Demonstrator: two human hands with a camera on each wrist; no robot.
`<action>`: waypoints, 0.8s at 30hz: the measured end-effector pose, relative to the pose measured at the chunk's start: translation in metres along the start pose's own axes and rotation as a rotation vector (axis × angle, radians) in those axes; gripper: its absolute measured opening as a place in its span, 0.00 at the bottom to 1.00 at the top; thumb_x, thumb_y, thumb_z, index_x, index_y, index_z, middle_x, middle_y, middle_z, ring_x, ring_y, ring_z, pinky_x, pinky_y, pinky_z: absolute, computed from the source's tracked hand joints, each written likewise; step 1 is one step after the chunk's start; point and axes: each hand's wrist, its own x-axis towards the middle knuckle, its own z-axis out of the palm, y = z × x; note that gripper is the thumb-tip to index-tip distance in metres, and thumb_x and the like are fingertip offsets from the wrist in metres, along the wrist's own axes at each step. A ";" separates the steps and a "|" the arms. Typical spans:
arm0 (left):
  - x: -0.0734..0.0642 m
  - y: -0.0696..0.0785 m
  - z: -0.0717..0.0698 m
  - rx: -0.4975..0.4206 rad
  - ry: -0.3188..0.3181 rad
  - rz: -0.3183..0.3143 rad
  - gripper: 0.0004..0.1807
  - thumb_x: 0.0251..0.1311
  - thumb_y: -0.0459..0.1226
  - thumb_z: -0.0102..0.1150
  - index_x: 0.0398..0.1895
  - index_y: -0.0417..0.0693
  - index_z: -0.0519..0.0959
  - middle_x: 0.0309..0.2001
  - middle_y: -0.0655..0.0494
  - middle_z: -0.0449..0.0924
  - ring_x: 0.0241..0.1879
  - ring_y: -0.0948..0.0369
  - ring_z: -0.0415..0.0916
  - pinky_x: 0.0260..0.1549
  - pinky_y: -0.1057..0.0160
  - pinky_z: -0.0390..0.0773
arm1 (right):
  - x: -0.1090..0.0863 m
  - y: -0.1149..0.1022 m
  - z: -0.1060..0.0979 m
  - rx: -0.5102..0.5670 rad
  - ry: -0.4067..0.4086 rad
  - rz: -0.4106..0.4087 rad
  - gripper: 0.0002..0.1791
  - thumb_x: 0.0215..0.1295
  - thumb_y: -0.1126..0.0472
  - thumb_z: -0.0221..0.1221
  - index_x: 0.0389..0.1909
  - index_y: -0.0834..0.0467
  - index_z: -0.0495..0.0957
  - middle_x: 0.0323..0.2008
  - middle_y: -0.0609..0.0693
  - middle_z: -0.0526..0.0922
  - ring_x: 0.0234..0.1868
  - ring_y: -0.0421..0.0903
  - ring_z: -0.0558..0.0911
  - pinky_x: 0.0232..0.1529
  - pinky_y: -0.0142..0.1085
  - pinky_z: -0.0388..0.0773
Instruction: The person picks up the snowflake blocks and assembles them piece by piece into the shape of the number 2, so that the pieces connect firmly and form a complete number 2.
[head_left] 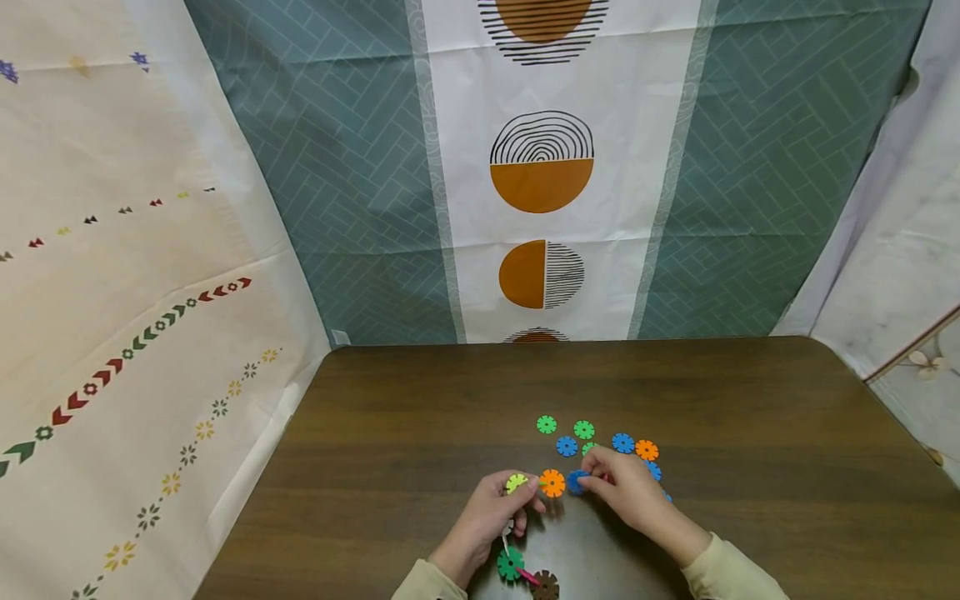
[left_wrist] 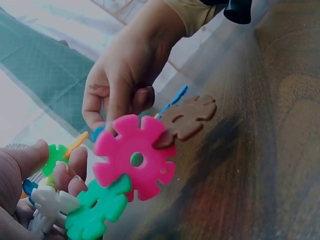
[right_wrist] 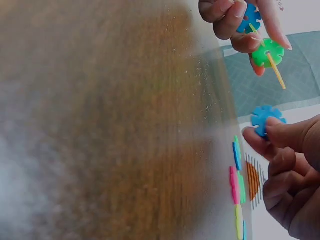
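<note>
My left hand (head_left: 491, 508) pinches a chain of interlocked notched plastic discs. The chain has a yellow-green disc (head_left: 516, 482), an orange disc (head_left: 552, 483), a white disc (left_wrist: 52, 202), a dark green disc (head_left: 511, 564), a pink disc (left_wrist: 115, 152) and a brown disc (head_left: 545, 585). Another blue disc (right_wrist: 252, 20) shows among the left fingers in the right wrist view. Between thumb and forefinger, my right hand (head_left: 633, 496) pinches a single blue disc (right_wrist: 261, 117). It is held near the orange disc, apart from it in the right wrist view.
Loose discs lie on the brown table (head_left: 390, 433) beyond and beside the right hand, including a green disc (head_left: 547, 425), a blue disc (head_left: 623, 442) and an orange disc (head_left: 647, 450). Some are partly hidden by that hand. A patterned cloth (head_left: 375, 167) hangs behind the table.
</note>
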 end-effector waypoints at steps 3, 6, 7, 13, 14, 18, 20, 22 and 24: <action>0.000 0.000 0.000 -0.004 0.002 -0.002 0.17 0.67 0.44 0.59 0.46 0.37 0.80 0.28 0.51 0.84 0.13 0.67 0.66 0.15 0.70 0.71 | -0.003 -0.001 -0.002 0.054 0.000 -0.001 0.07 0.62 0.63 0.65 0.32 0.52 0.75 0.22 0.42 0.77 0.19 0.32 0.69 0.22 0.30 0.70; 0.001 0.000 0.001 -0.008 0.000 0.002 0.18 0.67 0.45 0.58 0.46 0.37 0.79 0.28 0.51 0.84 0.13 0.67 0.66 0.15 0.70 0.71 | -0.006 -0.004 -0.005 0.120 -0.011 0.009 0.04 0.65 0.61 0.63 0.34 0.54 0.76 0.24 0.45 0.80 0.16 0.33 0.69 0.18 0.31 0.71; 0.001 0.000 0.001 -0.011 -0.003 0.004 0.18 0.67 0.45 0.58 0.45 0.37 0.79 0.27 0.51 0.84 0.13 0.67 0.66 0.16 0.70 0.71 | -0.006 -0.005 -0.006 0.139 -0.016 0.016 0.04 0.65 0.61 0.63 0.34 0.55 0.77 0.25 0.46 0.82 0.15 0.34 0.69 0.17 0.32 0.72; 0.001 0.000 0.002 -0.019 -0.011 0.011 0.19 0.67 0.45 0.58 0.43 0.34 0.79 0.26 0.51 0.84 0.13 0.67 0.65 0.16 0.70 0.71 | -0.010 -0.009 -0.009 0.189 -0.026 0.032 0.05 0.66 0.58 0.61 0.33 0.54 0.77 0.23 0.47 0.82 0.13 0.37 0.71 0.16 0.33 0.72; 0.001 0.000 0.002 -0.019 -0.011 0.011 0.19 0.68 0.44 0.58 0.42 0.33 0.79 0.26 0.51 0.84 0.13 0.67 0.66 0.16 0.70 0.71 | -0.010 -0.009 -0.009 0.192 -0.024 0.027 0.05 0.66 0.58 0.61 0.33 0.54 0.77 0.21 0.47 0.81 0.13 0.37 0.71 0.16 0.33 0.72; 0.001 -0.001 0.003 -0.018 -0.013 0.010 0.19 0.68 0.44 0.57 0.42 0.33 0.79 0.27 0.50 0.85 0.13 0.67 0.67 0.16 0.70 0.71 | -0.012 -0.010 -0.009 0.195 -0.016 0.014 0.05 0.66 0.58 0.62 0.32 0.54 0.77 0.17 0.47 0.78 0.13 0.38 0.71 0.15 0.32 0.71; 0.001 -0.002 0.003 -0.019 -0.015 0.006 0.18 0.68 0.44 0.57 0.42 0.34 0.79 0.27 0.49 0.85 0.13 0.67 0.67 0.15 0.69 0.72 | -0.013 -0.010 -0.009 0.204 -0.016 0.003 0.05 0.66 0.60 0.62 0.32 0.54 0.77 0.16 0.47 0.77 0.13 0.37 0.71 0.15 0.32 0.70; 0.001 -0.002 0.004 -0.019 -0.020 0.004 0.18 0.69 0.44 0.56 0.42 0.34 0.79 0.28 0.47 0.85 0.13 0.67 0.68 0.15 0.69 0.73 | -0.014 -0.010 -0.008 0.209 -0.016 -0.001 0.04 0.65 0.61 0.62 0.31 0.54 0.78 0.15 0.47 0.77 0.13 0.37 0.71 0.15 0.32 0.70; 0.002 -0.003 0.004 -0.020 -0.027 0.001 0.17 0.69 0.44 0.56 0.41 0.35 0.79 0.28 0.47 0.85 0.13 0.67 0.69 0.15 0.69 0.73 | -0.014 -0.009 -0.008 0.216 -0.018 -0.010 0.04 0.65 0.62 0.63 0.31 0.55 0.78 0.15 0.47 0.77 0.13 0.37 0.71 0.15 0.32 0.70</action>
